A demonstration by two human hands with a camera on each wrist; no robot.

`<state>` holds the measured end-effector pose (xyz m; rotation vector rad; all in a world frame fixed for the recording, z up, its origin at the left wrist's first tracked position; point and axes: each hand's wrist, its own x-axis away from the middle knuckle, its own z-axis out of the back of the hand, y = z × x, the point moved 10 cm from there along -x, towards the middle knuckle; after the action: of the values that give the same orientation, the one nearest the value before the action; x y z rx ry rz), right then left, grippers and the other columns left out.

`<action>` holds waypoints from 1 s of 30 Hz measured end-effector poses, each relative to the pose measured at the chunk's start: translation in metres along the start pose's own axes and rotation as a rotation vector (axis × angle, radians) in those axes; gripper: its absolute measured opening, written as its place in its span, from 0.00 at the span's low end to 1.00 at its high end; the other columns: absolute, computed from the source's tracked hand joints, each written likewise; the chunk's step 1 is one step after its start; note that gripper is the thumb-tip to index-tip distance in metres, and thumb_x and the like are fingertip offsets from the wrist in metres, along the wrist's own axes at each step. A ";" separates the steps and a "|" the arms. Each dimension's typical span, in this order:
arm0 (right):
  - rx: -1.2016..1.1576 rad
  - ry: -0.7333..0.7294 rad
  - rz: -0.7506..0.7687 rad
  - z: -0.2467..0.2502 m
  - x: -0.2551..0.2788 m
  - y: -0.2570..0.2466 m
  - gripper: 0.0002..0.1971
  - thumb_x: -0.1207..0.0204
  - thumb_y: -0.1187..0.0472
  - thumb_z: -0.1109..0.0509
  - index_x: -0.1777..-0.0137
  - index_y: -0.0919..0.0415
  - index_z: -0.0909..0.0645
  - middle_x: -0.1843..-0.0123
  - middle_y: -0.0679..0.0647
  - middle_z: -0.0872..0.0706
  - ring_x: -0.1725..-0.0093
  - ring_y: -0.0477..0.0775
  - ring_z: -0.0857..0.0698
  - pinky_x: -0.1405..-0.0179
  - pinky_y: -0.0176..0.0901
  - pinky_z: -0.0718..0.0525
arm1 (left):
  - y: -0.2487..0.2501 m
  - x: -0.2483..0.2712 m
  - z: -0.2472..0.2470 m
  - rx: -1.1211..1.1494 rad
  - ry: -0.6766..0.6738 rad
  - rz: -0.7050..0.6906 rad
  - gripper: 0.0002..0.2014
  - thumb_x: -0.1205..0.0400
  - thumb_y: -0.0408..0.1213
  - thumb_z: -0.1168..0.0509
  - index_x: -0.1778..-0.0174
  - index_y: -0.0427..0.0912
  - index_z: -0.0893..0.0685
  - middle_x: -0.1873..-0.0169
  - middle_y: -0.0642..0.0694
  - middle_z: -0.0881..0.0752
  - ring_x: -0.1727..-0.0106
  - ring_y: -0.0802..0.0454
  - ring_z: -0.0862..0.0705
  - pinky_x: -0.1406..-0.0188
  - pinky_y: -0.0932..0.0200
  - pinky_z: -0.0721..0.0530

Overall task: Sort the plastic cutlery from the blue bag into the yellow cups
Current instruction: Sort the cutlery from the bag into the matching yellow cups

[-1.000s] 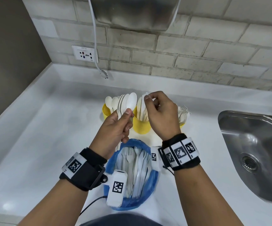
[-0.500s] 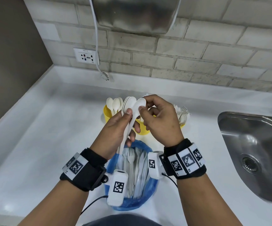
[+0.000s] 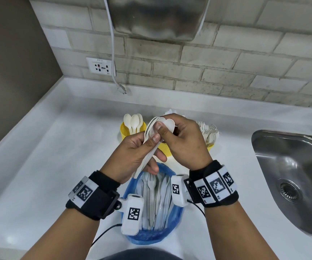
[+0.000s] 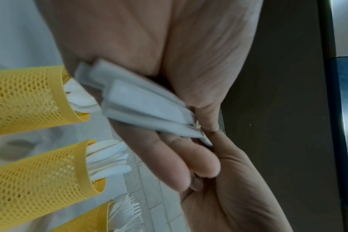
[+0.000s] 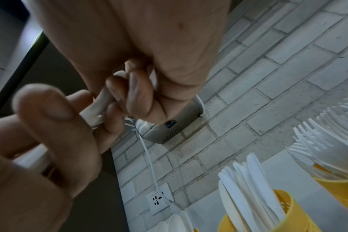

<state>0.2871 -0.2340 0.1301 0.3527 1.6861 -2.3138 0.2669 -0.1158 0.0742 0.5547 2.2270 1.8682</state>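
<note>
White counter: left hand [image 3: 132, 152] grips upright spoons [image 3: 152, 136], bowls up; right hand [image 3: 181, 139] pinches one bowl.

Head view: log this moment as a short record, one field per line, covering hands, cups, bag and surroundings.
left hand: left hand grips a bundle of white spoons by the handles
right hand: right hand pinches the bowl of one spoon at the top of the bundle
left cup: yellow cup holds spoons
middle cup: yellow cup holds knives
right cup: yellow cup holds forks
bag: blue bag open on the counter, cutlery still inside
surroundings: sink at right, wall socket on the brick wall
</note>
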 end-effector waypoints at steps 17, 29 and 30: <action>0.105 0.066 -0.023 0.004 -0.002 -0.003 0.04 0.17 0.57 0.28 0.47 0.52 0.11 0.65 0.48 0.12 0.73 0.43 0.20 0.68 0.37 0.23 | 0.016 0.003 0.009 -0.245 0.077 -0.123 0.15 0.09 0.45 0.43 0.45 0.39 0.14 0.57 0.39 0.08 0.76 0.46 0.17 0.78 0.58 0.17; 0.136 -0.163 0.113 -0.015 -0.025 -0.022 0.07 0.14 0.58 0.29 0.40 0.58 0.16 0.58 0.47 0.10 0.59 0.46 0.12 0.57 0.40 0.16 | 0.021 -0.007 0.021 -0.223 0.020 -0.112 0.21 0.08 0.49 0.44 0.49 0.33 0.16 0.71 0.39 0.20 0.81 0.47 0.32 0.80 0.61 0.35; 0.158 -0.161 0.134 -0.015 -0.030 -0.025 0.06 0.14 0.59 0.29 0.43 0.59 0.16 0.57 0.48 0.10 0.57 0.45 0.12 0.54 0.39 0.16 | 0.023 -0.008 0.022 -0.234 0.016 -0.112 0.23 0.09 0.49 0.45 0.49 0.30 0.17 0.70 0.38 0.18 0.80 0.46 0.30 0.79 0.60 0.32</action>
<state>0.3069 -0.2107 0.1578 0.2915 1.3671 -2.3143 0.2860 -0.0952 0.0919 0.3685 1.9662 2.0419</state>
